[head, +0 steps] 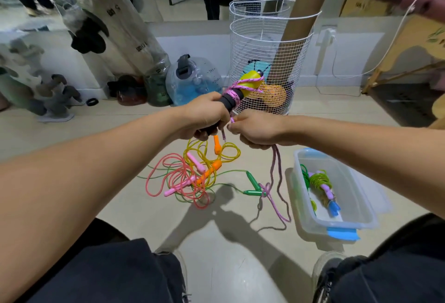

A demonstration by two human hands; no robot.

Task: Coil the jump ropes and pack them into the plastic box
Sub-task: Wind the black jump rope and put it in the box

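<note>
Dark trousers [108, 276] fill the bottom edge. Above them, left hand [204, 117] grips rope handles [240, 91] wound with pink cord [277, 182]; right hand [255, 129] pinches that cord. Loose ropes [192, 175] lie on floor [228, 242] beside box [361, 223], which holds one coiled rope [321, 183].

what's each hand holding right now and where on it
Left hand grips the jump rope handles by their black foam part; right hand pinches its pink cord just below.

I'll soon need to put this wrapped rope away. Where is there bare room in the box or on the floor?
The near half of the plastic box is bare, below the coiled green rope. The floor between the shoes and the rope pile is free. Between pile and box, the purple rope trails, so it's crowded.
</note>
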